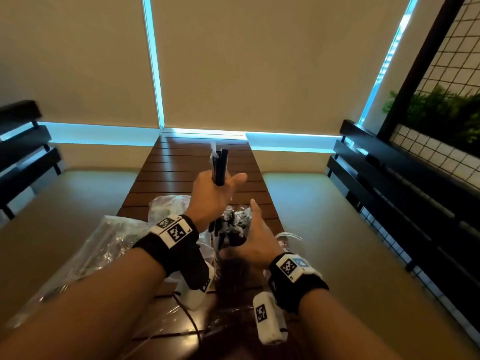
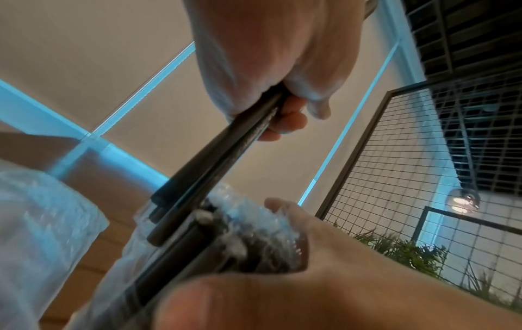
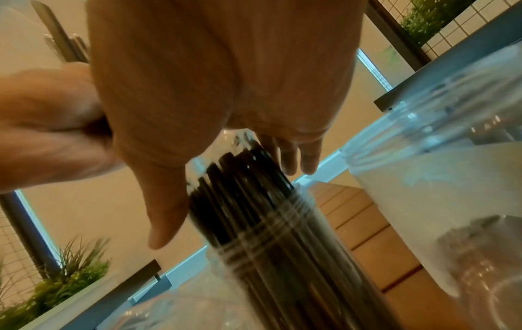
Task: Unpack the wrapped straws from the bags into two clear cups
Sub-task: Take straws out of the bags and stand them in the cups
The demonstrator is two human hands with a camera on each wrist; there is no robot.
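- A small bunch of black wrapped straws (image 1: 220,166) stands nearly upright at frame centre in the head view, long axis vertical, tips toward the far end of the slatted wooden surface (image 1: 181,172).
- Left hand (image 1: 217,196) has them: its grip is curled tight round the lower part of the bunch, thumb out to the right, wrist raised above the surface.
- From the left wrist view the same straws (image 2: 214,160) run diagonally, from the fist at top centre down to lower left.
- Just below, a clear cup (image 1: 228,258) packed with more black straws (image 1: 233,224) stands upright, their ends pointing up.
- Right hand (image 1: 255,240) sits at that cup's right side, fingers straight and spread, thumb toward the cup — a wide, loose grip; whether it touches, I can't tell.
- A second clear cup (image 1: 291,239) peeks out just right of that hand.
- Crumpled clear bags (image 1: 111,240) lie at lower left on the surface.
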